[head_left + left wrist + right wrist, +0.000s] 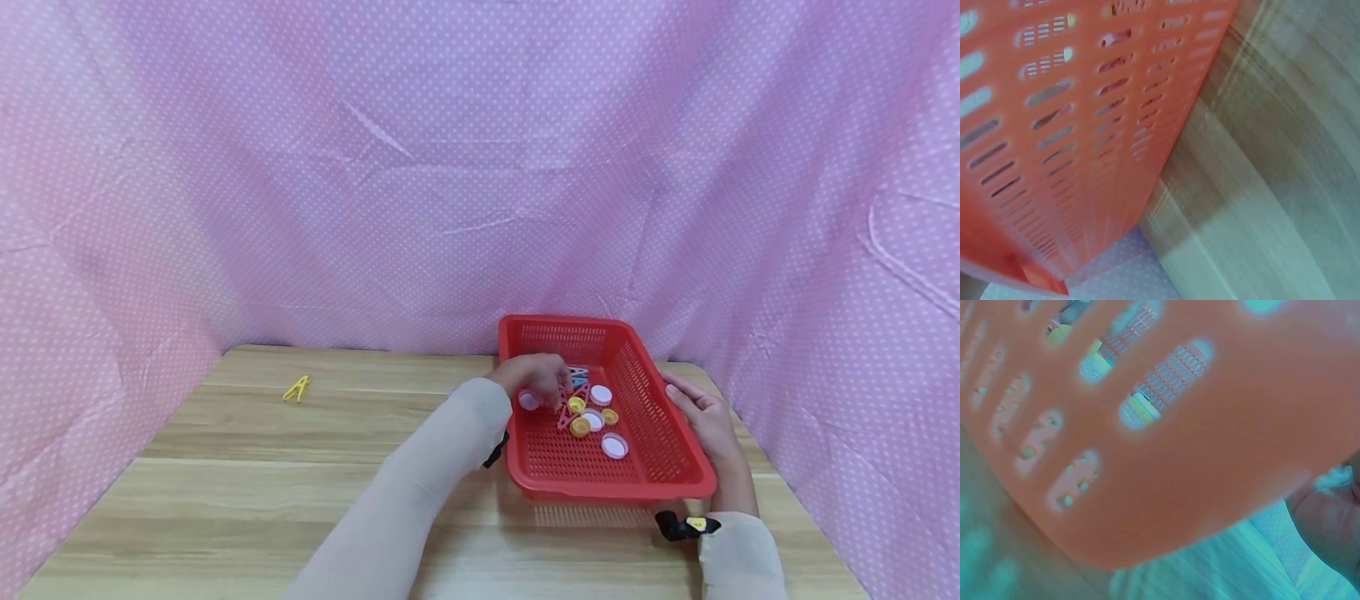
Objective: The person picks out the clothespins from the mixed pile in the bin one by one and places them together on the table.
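Observation:
A red plastic basket with slotted walls holds small loose pieces. Among them are pink clothespins, blue clothespins, white round caps and yellow caps. My left hand reaches over the basket's left rim, fingers pointing down among the pieces; I cannot tell whether they pinch one. At the right side, my right hand grips the rim, thumb near the top edge. Both wrist views look closely at the basket's outer walls, with part of the right hand at the right wrist view's edge.
A yellow clothespin lies alone on the wooden table, far to the left of the basket. Pink dotted cloth hangs behind the table and along both sides.

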Demonstrator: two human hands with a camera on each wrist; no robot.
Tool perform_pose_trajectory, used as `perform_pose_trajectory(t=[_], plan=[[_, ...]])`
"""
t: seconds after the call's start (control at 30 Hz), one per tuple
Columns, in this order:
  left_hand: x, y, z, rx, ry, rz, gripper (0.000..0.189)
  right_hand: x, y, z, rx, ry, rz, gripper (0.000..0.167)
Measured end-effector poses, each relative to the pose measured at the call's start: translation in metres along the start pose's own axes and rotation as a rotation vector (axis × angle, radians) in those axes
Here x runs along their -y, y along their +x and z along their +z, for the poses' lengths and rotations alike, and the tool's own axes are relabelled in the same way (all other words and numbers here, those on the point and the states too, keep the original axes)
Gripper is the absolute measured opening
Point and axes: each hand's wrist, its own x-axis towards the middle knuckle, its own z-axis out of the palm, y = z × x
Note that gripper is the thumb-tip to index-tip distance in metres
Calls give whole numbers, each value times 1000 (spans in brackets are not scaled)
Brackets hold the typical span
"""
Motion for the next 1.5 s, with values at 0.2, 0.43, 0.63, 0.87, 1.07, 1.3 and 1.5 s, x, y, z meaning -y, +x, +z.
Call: perform_pose_trajectory(t=[0.2, 0.43, 0.63, 0.87, 1.07, 1.3, 1.5], plan=[[-2, -3, 4, 88, -13, 10, 37, 1, 2, 2, 8, 6, -22, 50], [-7, -3, 8, 164, -32, 104, 38, 1, 1, 1, 11, 8, -24, 49], [-3, -2, 16, 142, 19, 70, 43, -1, 0, 0, 18, 2, -44, 43], [-2, -1, 21, 151, 81, 50, 52, -3, 0, 1, 9, 14, -46, 40], [-2, -3, 22, 138, 51, 59, 42, -4, 0, 0, 26, 7, -66, 43], [-1, -5, 23, 119, 31, 62, 30, -5, 0, -1, 41, 16, -86, 46], [1, -3, 22, 147, 57, 97, 30, -5, 0, 0, 31, 9, -85, 45]])
